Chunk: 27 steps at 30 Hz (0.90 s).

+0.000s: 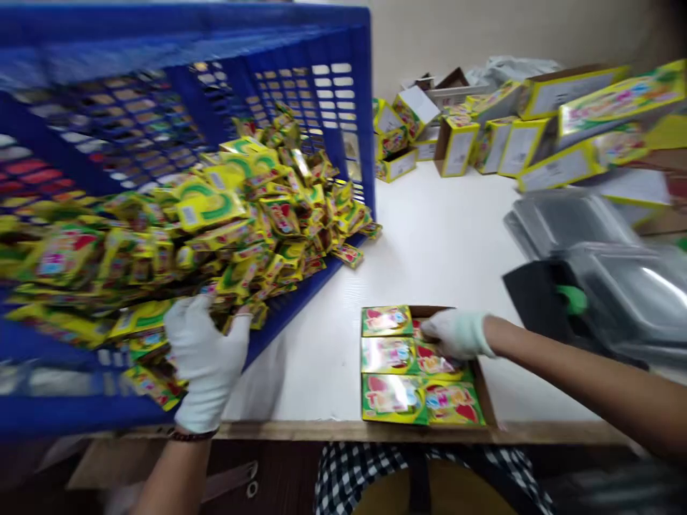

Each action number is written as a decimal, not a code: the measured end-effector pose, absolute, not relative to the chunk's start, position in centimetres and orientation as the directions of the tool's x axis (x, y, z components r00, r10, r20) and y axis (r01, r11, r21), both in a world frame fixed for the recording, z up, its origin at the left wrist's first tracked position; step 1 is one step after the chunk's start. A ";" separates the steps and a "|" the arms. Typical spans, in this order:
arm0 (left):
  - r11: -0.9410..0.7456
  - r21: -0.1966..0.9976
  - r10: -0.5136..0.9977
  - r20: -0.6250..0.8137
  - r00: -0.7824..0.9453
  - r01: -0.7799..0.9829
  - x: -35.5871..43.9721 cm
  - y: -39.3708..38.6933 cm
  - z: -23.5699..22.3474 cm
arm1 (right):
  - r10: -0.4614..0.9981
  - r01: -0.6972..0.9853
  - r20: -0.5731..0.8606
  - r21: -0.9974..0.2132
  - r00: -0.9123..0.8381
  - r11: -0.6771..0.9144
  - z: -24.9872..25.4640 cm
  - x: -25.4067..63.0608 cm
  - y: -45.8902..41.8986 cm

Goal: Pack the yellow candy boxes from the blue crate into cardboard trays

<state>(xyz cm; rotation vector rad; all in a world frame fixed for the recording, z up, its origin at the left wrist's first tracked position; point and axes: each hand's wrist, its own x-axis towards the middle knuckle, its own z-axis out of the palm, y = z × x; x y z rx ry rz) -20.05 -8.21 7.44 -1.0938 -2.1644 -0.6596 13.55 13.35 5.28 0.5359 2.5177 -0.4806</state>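
Note:
My left hand (pixel 207 357), in a white glove, reaches into a heap of small yellow-green candy boxes (pixel 212 204) in a tipped blue plastic crate (pixel 370 107). Its thumb and fingers are apart among the boxes; the fingertips are partly hidden. My right hand (pixel 454 334), also gloved, is closed at the far right corner of an open display carton (pixel 486 400). Its fingers are on a small candy box (pixel 417 329), mostly covered by the hand. Other candy boxes (pixel 394 395) lie flat in two columns inside the carton, printed sides up.
Several upright yellow display cartons (pixel 459 146) stand along the back of the white table (pixel 429 236). Clear plastic containers (pixel 580 222) and a black item (pixel 542 300) with a green part lie at right. A loose candy box (pixel 348 254) sits by the crate's lip.

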 end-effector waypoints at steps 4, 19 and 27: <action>0.557 0.122 0.518 0.722 -0.458 0.822 -20.5 -7.9 7.9 | 0.406 0.540 -0.453 -0.216 -0.793 0.814 2.5 14.7 12.7; 0.198 0.839 0.567 0.324 -0.758 0.507 -13.2 -6.9 11.4 | 0.459 0.420 -0.117 -0.641 -0.881 0.643 8.0 14.9 11.8; -0.008 0.865 0.887 0.237 -0.396 0.501 -3.1 -1.7 9.4 | 0.333 0.159 0.309 -0.474 -0.891 0.866 14.1 13.5 11.7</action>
